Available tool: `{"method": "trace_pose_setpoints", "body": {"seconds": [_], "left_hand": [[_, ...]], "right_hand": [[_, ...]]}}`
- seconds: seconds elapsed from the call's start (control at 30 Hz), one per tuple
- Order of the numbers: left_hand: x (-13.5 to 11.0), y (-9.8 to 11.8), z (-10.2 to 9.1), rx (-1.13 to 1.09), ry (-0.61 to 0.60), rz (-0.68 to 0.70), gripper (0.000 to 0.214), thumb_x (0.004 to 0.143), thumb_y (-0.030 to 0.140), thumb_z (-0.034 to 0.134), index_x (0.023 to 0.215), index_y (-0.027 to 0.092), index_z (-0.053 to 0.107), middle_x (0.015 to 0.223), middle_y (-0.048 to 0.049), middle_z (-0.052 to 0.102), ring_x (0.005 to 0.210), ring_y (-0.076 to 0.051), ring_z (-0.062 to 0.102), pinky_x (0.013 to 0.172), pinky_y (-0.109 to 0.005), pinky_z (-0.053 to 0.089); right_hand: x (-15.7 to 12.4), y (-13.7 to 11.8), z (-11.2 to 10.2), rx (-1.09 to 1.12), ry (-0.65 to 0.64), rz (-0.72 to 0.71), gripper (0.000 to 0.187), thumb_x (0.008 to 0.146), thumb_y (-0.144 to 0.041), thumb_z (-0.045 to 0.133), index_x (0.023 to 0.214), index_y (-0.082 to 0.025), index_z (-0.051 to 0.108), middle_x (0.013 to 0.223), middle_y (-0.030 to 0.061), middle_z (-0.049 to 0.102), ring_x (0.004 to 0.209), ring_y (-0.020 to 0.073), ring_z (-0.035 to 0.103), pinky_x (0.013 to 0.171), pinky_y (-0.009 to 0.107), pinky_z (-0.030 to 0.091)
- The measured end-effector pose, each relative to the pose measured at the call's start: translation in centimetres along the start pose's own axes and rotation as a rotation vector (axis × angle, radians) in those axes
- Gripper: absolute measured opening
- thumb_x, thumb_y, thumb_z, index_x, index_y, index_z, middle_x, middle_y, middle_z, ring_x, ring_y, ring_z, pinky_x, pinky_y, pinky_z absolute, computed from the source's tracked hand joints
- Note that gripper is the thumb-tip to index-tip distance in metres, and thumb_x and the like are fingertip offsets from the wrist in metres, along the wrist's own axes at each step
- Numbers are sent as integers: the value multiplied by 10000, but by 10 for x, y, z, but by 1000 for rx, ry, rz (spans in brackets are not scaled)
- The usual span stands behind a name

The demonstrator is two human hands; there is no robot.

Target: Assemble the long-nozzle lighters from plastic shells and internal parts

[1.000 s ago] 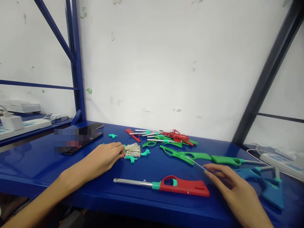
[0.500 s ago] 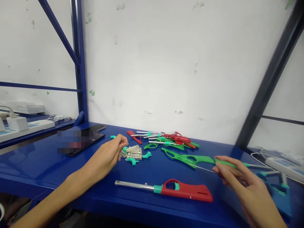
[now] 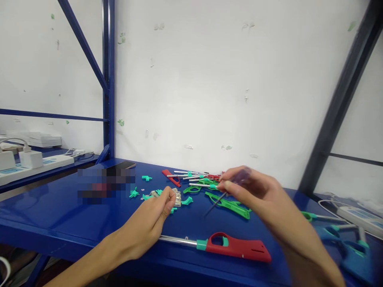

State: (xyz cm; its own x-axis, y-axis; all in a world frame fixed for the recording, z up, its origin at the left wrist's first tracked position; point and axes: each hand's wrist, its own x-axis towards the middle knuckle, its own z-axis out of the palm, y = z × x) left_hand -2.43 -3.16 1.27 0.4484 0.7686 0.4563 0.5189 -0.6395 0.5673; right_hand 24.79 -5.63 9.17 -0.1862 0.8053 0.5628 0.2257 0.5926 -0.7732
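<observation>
My right hand (image 3: pixel 254 187) grips a thin-shafted screwdriver (image 3: pixel 214 205), its purple handle mostly covered by the fingers and its shaft slanting down left. My left hand (image 3: pixel 155 215) is closed in a pinch; whatever it may hold is hidden. Below, a red lighter (image 3: pixel 239 249) lies flat, the left hand covering its metal tube's end. Beside the left fingers sit metallic pieces (image 3: pixel 177 197) and a teal trigger (image 3: pixel 187 201). A green lighter casing half (image 3: pixel 229 205) lies beyond the screwdriver shaft.
More lighter parts lie near the wall, including a red casing piece (image 3: pixel 171 178). Loose teal triggers (image 3: pixel 134 193) are scattered leftward. Blue lighters (image 3: pixel 357 255) lie at right. A phone (image 3: pixel 127 165) and a power strip (image 3: pixel 60 160) are on the left. Blue frame posts (image 3: pixel 108 79) rise behind.
My right hand has moved left and up with the screwdriver, away from the green piece at its fingers. My left hand has moved right and down, over the red lighter's tube end.
</observation>
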Motion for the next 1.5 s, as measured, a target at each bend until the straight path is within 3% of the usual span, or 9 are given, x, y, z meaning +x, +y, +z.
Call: {"method": "trace_pose_setpoints", "body": {"seconds": [0.1, 0.23, 0.5, 0.63, 1.17, 1.5], "left_hand": [[-3, 4, 7, 45, 51, 83, 282, 1141, 380, 245, 925, 260, 383, 702, 47, 470, 569, -171, 411, 582, -317, 334], [-5, 3, 14, 147, 119, 123, 258, 1128, 288, 266, 916, 248, 407, 776, 21, 528, 631, -177, 459, 617, -325, 339], [-3, -3, 15, 236, 105, 213, 220, 1112, 221, 319, 932, 242, 444, 822, 1, 576, 679, -186, 514, 634, -315, 366], [-3, -3, 14, 243, 94, 217, 219, 1109, 216, 317, 934, 243, 446, 824, -4, 581, 684, -192, 520, 640, -319, 372], [-4, -1, 15, 249, 95, 177, 219, 1107, 227, 311, 938, 240, 451, 842, -11, 589, 701, -193, 514, 652, -332, 375], [-5, -2, 16, 267, 110, 192, 221, 1092, 215, 318, 923, 238, 459, 813, -12, 588, 660, -190, 511, 620, -329, 356]], "right_hand": [[-1, 9, 14, 47, 8, 35, 247, 884, -476, 810, 961, -242, 788, 960, 41, 804, 897, 221, 753, 790, 302, 620], [-5, 21, 18, 147, 22, 55, 251, 854, -435, 853, 1001, -253, 764, 948, 27, 809, 894, 212, 777, 804, 301, 637], [-6, 18, 31, 266, 0, 60, 243, 885, -390, 834, 910, -258, 632, 911, 9, 815, 946, 201, 793, 835, 286, 635], [-7, 18, 34, 255, 22, 56, 262, 883, -409, 831, 926, -258, 622, 924, 23, 817, 995, 228, 795, 864, 315, 640], [-9, 20, 33, 238, 23, 17, 219, 905, -382, 825, 928, -264, 642, 923, -13, 784, 1006, 185, 782, 850, 244, 621], [-8, 19, 35, 187, 44, 31, 268, 883, -442, 819, 931, -255, 633, 909, 23, 790, 945, 228, 785, 821, 323, 648]]}}
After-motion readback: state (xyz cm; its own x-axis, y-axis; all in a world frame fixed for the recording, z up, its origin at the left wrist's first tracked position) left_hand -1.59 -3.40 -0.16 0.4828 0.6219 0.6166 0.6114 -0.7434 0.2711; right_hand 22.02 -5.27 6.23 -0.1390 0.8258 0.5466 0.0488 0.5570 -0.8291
